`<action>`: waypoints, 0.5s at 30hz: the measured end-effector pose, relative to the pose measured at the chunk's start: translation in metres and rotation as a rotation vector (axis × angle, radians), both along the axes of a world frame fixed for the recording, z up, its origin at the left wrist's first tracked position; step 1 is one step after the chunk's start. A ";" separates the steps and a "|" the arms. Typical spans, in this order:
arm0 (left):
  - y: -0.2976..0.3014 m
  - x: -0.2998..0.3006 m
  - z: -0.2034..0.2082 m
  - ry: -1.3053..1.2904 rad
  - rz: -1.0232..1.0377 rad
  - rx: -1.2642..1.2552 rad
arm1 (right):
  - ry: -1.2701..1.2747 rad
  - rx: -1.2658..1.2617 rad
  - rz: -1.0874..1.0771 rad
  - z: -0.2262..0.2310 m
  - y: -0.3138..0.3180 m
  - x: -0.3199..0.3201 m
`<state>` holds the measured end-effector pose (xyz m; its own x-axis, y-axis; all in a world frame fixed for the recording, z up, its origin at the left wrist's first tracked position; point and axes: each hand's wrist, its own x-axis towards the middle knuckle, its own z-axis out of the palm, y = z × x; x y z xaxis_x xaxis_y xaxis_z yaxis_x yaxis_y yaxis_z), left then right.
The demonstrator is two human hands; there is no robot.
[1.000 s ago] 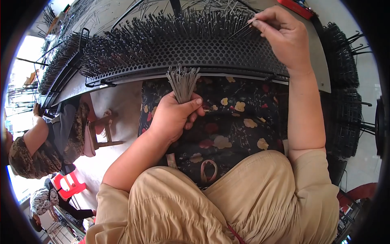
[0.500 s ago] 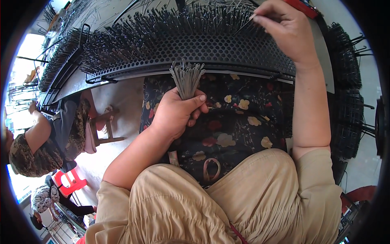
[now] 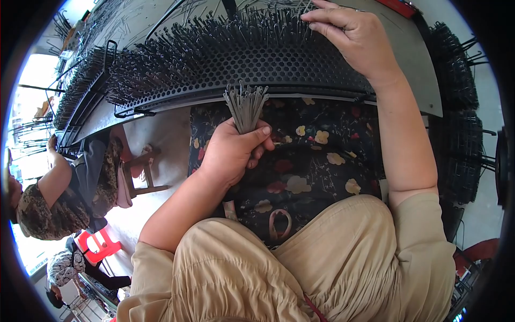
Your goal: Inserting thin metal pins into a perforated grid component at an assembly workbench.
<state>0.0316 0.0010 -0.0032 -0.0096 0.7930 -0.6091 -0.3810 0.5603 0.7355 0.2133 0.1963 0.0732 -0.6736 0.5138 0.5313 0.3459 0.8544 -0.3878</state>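
My left hand [image 3: 228, 147] is closed round a bundle of thin grey metal rods [image 3: 248, 110] with small looped ends pointing up and away from me, above the floral cloth on my lap. Over the far right part of a black perforated rack [image 3: 236, 65], my right hand [image 3: 354, 40] has thumb and index fingertips nearly together at a thin metal rod [image 3: 311, 33], while another finger is stretched out above. Its lower end is lost among the others. Dark looped rods [image 3: 182, 45] stand densely in the rack's holes, mostly in its left and far parts.
Loose rods lie on the grey table [image 3: 399, 56] behind the rack. A red object [image 3: 398, 7] is at its far right edge, and racks of dark wire pieces [image 3: 456, 70] stand beyond. At left, a person in camouflage clothing [image 3: 59, 206] sits near a wooden stool [image 3: 142, 169] and another rack.
My right hand has moved left and farther away over the rack from its right part, the pinched rod less visible now. My left hand holds its bundle in nearly the same place.
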 end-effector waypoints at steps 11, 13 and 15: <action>0.000 0.000 0.000 -0.017 0.007 0.005 | 0.113 -0.107 -0.206 -0.001 -0.008 -0.005; 0.000 0.000 0.000 -0.018 0.005 0.005 | 0.059 -0.069 -0.222 -0.005 -0.004 -0.007; 0.000 0.001 0.000 -0.024 0.004 0.004 | 0.005 -0.028 -0.237 -0.007 -0.002 -0.008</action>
<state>0.0322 0.0011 -0.0032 0.0017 0.7956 -0.6058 -0.4013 0.5555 0.7283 0.2052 0.1943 0.0666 -0.5296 0.6722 0.5173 0.5338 0.7381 -0.4126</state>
